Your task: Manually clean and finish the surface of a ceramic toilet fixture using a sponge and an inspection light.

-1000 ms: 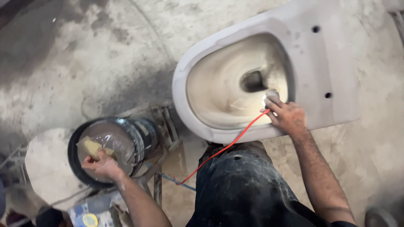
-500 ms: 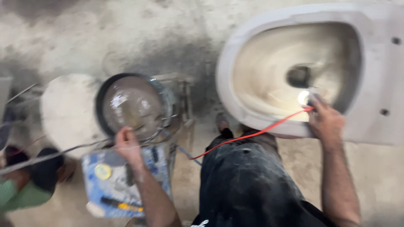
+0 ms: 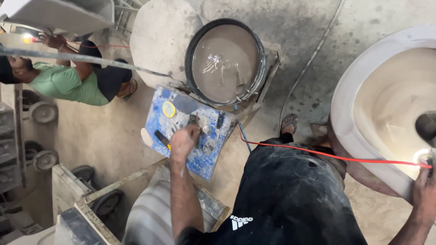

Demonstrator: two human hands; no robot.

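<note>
My left hand [image 3: 184, 141] rests with curled fingers on a blue paint-spattered board [image 3: 200, 159], touching small dark tools that lie there; whether it grips one is unclear. A dark-handled tool [image 3: 161, 137] and a yellow disc [image 3: 169, 109] lie on the board beside it. My right hand [image 3: 424, 190] at the right edge holds a small lit lamp [image 3: 422, 156] on a red cord [image 3: 327, 155] against the inside of a pale unglazed toilet bowl [image 3: 349, 100]. A black bucket [image 3: 189, 59] of grey slurry stands just beyond the board.
A co-worker in a green shirt [image 3: 63, 81] crouches at the upper left under another white ceramic piece [image 3: 54, 16]. A round pale slab [image 3: 159, 41] lies beside the bucket. Wheeled carts [image 3: 43, 112] stand at the left, and a grey ribbed casting [image 3: 145, 213] sits below my arm.
My view has swung left, leaving the toilet bowl at the right edge. My left hand moved from the bucket down onto the blue board. My right hand stays on the lamp at the bowl.
</note>
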